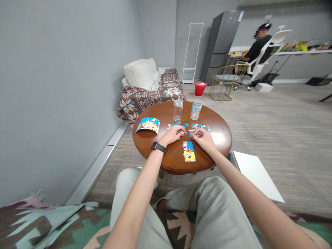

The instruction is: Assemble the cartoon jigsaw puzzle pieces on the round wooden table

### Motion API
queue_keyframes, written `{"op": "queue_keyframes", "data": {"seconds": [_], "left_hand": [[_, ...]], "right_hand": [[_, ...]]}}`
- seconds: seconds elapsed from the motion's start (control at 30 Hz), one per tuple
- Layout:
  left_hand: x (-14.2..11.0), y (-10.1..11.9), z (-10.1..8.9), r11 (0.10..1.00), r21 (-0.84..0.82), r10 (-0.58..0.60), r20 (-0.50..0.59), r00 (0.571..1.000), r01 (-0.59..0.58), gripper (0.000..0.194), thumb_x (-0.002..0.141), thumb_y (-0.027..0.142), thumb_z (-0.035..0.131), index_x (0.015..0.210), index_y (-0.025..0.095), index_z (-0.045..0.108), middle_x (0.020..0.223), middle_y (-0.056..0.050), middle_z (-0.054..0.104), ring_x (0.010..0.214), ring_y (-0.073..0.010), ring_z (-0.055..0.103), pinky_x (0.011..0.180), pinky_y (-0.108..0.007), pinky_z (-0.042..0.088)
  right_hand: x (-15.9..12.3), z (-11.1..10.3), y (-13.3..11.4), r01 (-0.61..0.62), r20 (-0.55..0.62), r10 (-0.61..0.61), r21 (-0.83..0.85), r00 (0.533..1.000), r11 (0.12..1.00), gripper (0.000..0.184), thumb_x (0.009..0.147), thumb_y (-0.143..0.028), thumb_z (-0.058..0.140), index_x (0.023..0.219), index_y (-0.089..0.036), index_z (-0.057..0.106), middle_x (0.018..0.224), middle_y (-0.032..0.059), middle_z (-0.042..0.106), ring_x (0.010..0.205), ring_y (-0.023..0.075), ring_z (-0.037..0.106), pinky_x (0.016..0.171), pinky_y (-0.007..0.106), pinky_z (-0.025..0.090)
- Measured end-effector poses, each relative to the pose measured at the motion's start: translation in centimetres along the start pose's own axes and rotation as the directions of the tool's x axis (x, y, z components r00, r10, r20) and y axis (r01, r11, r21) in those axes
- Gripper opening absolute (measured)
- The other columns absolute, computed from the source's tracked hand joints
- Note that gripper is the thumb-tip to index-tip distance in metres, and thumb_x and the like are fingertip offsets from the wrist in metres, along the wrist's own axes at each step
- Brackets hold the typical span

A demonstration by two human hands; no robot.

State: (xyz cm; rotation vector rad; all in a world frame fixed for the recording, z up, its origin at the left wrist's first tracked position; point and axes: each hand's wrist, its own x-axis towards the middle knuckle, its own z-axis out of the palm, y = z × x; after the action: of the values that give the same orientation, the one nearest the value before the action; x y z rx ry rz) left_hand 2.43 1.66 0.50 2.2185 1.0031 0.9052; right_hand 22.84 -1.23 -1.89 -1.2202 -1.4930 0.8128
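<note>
The partly joined, rectangular yellow-and-blue puzzle lay on the round brown wooden table, nearer than the left hand and right hand — fingers narrowed by small multicoloured loose pieces, any grip impossible to tell — with a clear cylindrical jar on the far side.

Runs open along the right of the bench, and far left between the curved picture sheet and the clear jar. Blocked on the far side by that jar and the labelled jar, with a gap between. Cluttered mid-bench with low, loose puzzle pieces; occupied nearer by the joined puzzle section.
</note>
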Motion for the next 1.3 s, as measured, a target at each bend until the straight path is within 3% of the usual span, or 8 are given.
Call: {"op": "queue_keyframes", "data": {"seconds": [0.13,0.33,0.5,0.77,0.93,1.1,1.3], "left_hand": [[0.11,-0.23,-0.05,0.996,0.061,0.074,-0.023,0.997,-0.072,0.018,0.089,0.01,0.058,0.096,0.017,0.072,0.099,-0.006,0.067,0.086,-0.0157,0.065,0.08,-0.028,0.053],[0.1,0.15,-0.06,1.0,0.007,0.015,0.011,1.0,-0.015,0.009,0.088,0.018,0.065,0.093,0.015,0.07,0.088,-0.005,0.07,0.079,-0.0153,0.065,0.076,-0.028,0.053],[0.12,0.39,-0.08,0.996,-0.087,-0.017,0.025,1.0,0.02,0.004,0.087,0.015,0.065,0.089,0.015,0.068,0.086,-0.004,0.073,0.08,-0.0154,0.067,0.076,-0.026,0.052],[0.0,0.57,-0.15,0.998,0.058,0.012,0.034,0.999,-0.014,0.014,0.086,0.02,0.069,0.1,0.016,0.073,0.102,-0.007,0.076,0.093,-0.0198,0.068,0.088,-0.032,0.051],[0.15,0.32,0.19,0.982,0.141,0.106,0.147,0.983,-0.128,0.018,0.089,0.022,0.067,0.106,0.019,0.075,0.111,-0.007,0.076,0.102,-0.0205,0.066,0.096,-0.034,0.048],[0.23,0.36,0.33,0.989,0.116,0.072,0.128,0.989,-0.087,0.016,0.087,0.019,0.069,0.102,0.018,0.073,0.103,-0.006,0.076,0.095,-0.0192,0.067,0.09,-0.032,0.05],[0.15,0.29,0.6,0.998,0.049,0.041,0.117,0.992,-0.047,0.022,0.084,0.008,0.066,0.104,0.016,0.067,0.089,-0.003,0.073,0.085,-0.0162,0.066,0.083,-0.03,0.051]], "right_hand": [[0.09,-0.24,0.0,0.071,-0.04,-0.076,-0.117,0.996,0.991,0.028,0.071,-0.048,0.069,0.068,-0.023,0.058,0.069,0.0017,0.067,0.066,0.0189,0.062,0.067,0.033,0.049],[0.2,-0.26,0.14,-0.003,0.01,0.003,-0.057,1.0,0.998,0.027,0.069,-0.046,0.072,0.074,-0.02,0.069,0.067,0.0039,0.07,0.062,0.0193,0.062,0.063,0.033,0.05],[0.03,-0.32,-0.16,-0.023,0.036,0.025,-0.042,0.999,0.999,0.037,0.081,-0.053,0.063,0.088,-0.019,0.075,0.081,0.008,0.077,0.068,0.0218,0.068,0.063,0.034,0.053],[0.25,-0.34,0.29,-0.013,0.037,0.014,-0.028,0.999,1.0,0.034,0.082,-0.045,0.062,0.099,-0.02,0.076,0.088,0.0084,0.078,0.07,0.022,0.07,0.065,0.035,0.056],[0.4,-0.39,0.52,0.012,0.022,-0.011,-0.007,1.0,1.0,0.027,0.078,-0.039,0.062,0.094,-0.02,0.073,0.083,0.0068,0.076,0.071,0.0218,0.069,0.064,0.034,0.056],[0.36,-0.4,0.48,0.03,-0.01,-0.031,-0.062,0.999,0.998,0.02,0.072,-0.039,0.064,0.079,-0.021,0.069,0.077,0.0057,0.073,0.075,0.0226,0.066,0.066,0.034,0.053],[0.26,-0.35,0.25,0.025,-0.042,-0.03,-0.106,0.999,0.994,0.031,0.07,-0.051,0.07,0.077,-0.02,0.068,0.075,0.0051,0.07,0.07,0.0214,0.062,0.068,0.035,0.051]]}}
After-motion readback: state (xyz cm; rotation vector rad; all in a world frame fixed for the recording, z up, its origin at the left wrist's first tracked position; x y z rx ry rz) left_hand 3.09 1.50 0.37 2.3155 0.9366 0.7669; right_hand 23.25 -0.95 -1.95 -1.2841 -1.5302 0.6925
